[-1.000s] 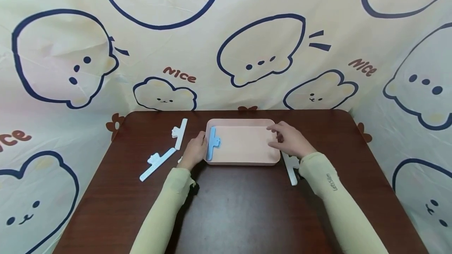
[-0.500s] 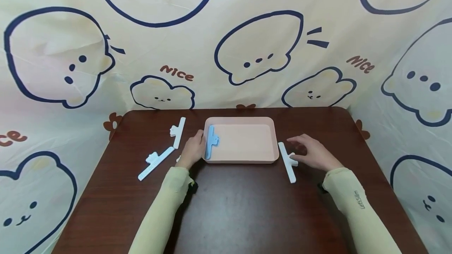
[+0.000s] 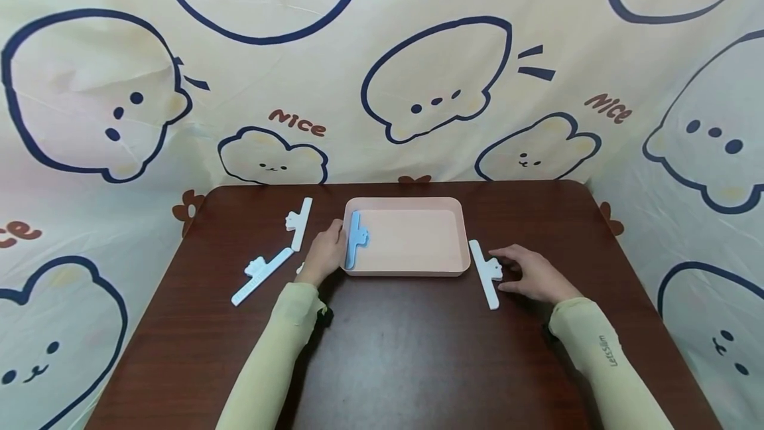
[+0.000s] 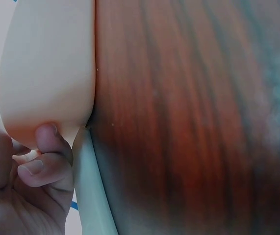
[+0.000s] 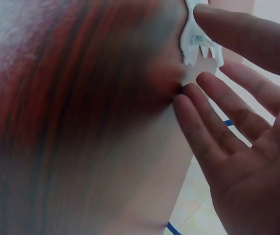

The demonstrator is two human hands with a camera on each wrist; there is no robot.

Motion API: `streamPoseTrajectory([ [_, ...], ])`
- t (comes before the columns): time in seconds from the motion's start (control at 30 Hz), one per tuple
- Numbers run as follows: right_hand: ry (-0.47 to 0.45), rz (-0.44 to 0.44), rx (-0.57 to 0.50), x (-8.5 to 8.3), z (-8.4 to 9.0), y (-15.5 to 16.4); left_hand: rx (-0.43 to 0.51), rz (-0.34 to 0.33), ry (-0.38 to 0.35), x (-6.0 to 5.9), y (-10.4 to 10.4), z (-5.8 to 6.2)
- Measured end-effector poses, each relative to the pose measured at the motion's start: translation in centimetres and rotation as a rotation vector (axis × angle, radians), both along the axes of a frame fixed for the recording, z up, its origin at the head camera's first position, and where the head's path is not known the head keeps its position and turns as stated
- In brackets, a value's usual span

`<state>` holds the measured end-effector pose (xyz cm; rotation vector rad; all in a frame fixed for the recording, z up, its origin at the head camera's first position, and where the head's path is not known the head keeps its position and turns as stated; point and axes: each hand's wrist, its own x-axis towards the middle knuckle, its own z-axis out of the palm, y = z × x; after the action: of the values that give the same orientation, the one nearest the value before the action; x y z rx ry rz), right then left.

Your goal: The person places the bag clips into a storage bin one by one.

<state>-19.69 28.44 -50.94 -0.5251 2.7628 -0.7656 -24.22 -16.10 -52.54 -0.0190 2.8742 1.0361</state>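
A pale pink rectangular tray point(image 3: 418, 237) lies on the table, with one blue bag clip point(image 3: 355, 239) inside along its left end. My left hand point(image 3: 324, 254) holds the tray's left end; in the left wrist view its curled fingers point(image 4: 46, 169) touch the tray's outer wall point(image 4: 51, 63). Just right of the tray lies a whitish bag clip point(image 3: 485, 273). My right hand point(image 3: 534, 275) is beside it, thumb and fingers spread apart around its handle side. The right wrist view shows the clip's white handle point(image 5: 202, 44) near the thumb, with nothing gripped.
Left of the tray lie a white bag clip point(image 3: 299, 224) and a light blue bag clip point(image 3: 261, 276), nearly end to end. Another pale piece point(image 3: 300, 269) is mostly hidden by the left hand. A patterned cloth point(image 3: 406, 85) hangs behind the brown table point(image 3: 412, 350).
My right hand has moved from above the tray's right end, right and down, to beside the whitish clip. The left hand stays at the tray's left end.
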Motion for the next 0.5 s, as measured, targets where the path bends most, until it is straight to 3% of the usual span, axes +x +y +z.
streamPoseTrajectory([
  [0.5,0.04,-0.038,0.015,-0.37,-0.84,-0.76,-0.005,-0.004,0.009,-0.04,-0.09,-0.01],
])
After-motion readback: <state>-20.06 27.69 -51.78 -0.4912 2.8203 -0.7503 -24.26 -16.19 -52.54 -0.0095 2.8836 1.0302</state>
